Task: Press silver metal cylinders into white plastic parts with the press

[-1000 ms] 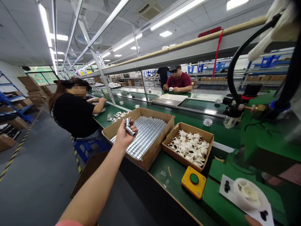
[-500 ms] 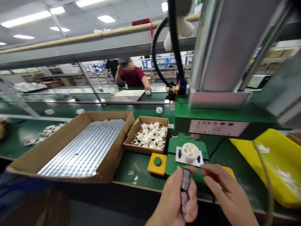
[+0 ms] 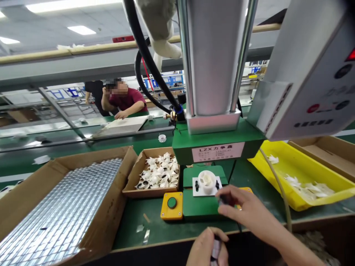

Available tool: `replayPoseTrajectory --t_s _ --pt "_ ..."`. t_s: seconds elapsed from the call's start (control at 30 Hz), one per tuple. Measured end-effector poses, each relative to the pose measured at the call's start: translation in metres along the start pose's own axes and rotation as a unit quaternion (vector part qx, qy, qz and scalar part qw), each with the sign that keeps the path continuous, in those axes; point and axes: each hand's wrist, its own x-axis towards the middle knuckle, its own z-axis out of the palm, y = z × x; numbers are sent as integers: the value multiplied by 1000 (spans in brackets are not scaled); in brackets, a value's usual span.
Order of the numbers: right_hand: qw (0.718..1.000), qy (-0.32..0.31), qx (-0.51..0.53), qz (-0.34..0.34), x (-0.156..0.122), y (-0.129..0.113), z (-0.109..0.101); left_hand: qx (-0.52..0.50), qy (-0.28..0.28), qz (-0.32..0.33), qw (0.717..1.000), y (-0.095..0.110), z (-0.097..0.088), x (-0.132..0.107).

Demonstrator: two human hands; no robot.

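Note:
My left hand (image 3: 207,248) is at the bottom edge, fingers curled round small metal cylinders (image 3: 215,250). My right hand (image 3: 242,209) reaches forward over the green press base (image 3: 200,209), pinching one dark metal piece (image 3: 223,200) between thumb and fingertips. Just beyond it a white plastic impeller (image 3: 206,181) sits on a white fixture plate (image 3: 196,191) under the press. A yellow box with a green push button (image 3: 172,205) lies left of the fixture.
A large carton of shiny metal cylinders (image 3: 63,210) fills the left. A smaller carton of white impellers (image 3: 158,173) stands behind the button. A yellow tray (image 3: 302,177) with white parts is on the right. The press column (image 3: 213,62) rises ahead. A person in red (image 3: 124,99) works across the line.
The view swung right toward the press. My left hand dropped lower with the cylinders. My right hand took one piece and moved it forward toward the fixture.

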Motion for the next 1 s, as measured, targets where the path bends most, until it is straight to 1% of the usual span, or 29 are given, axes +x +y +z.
replayPoseTrajectory --t_s 0.07,0.1,0.13,0.17,0.2,0.23,0.27,0.3,0.4,0.47,0.53,0.6,0.63,0.67,0.7,0.73,0.77,0.83,0.9,0.93,1.0 --pt "998 44 -33 -15 21 -6 -7 -117 -3 -3 993 26 2 0" --pt "998 60 -26 -21 32 -9 -9 -183 2 11 983 42 3 -2" --pt "997 68 -10 -24 42 -13 -10 -238 21 40 970 59 3 -4" --pt "997 71 9 -25 51 -17 -10 -272 51 73 958 74 4 -6" --pt "997 70 26 -23 57 -21 -9 -285 78 93 951 86 3 -9" --pt "997 67 41 -23 62 -25 -8 -283 100 107 948 92 1 -11" --pt "996 64 58 -23 64 -29 -6 -267 115 109 951 94 -2 -13" --pt "995 63 79 -20 65 -33 -5 -244 122 101 957 91 -5 -13" --pt "986 70 151 -7 61 -41 -4 -179 128 70 973 68 -17 -10" --pt "984 73 162 -5 59 -42 -3 -152 133 69 977 56 -21 -6" --pt "986 71 148 -15 58 -38 -3 -112 145 84 979 52 -21 -4" --pt "988 80 131 -31 55 -26 0 -31 176 111 978 54 -18 -4" --pt "987 94 123 -42 51 -17 1 21 197 130 971 57 -17 -5" --pt "986 116 110 -55 46 -6 2 79 223 152 960 59 -18 -6" --pt "983 146 87 -68 39 8 2 142 248 176 942 62 -20 -8" --pt "978 184 53 -85 31 23 2 208 274 199 918 64 -24 -10" --pt "969 224 5 -104 21 40 2 272 298 219 889 66 -29 -11" --pt "934 305 -112 -149 1 76 -1 391 342 247 818 70 -43 -13" --pt "903 334 -204 -176 -16 107 -6 491 370 263 743 74 -58 -12" --pt "895 329 -236 -185 -23 119 -7 536 372 264 710 76 -65 -11" --pt "889 309 -277 -191 -33 135 -9 619 346 264 654 77 -76 -7"
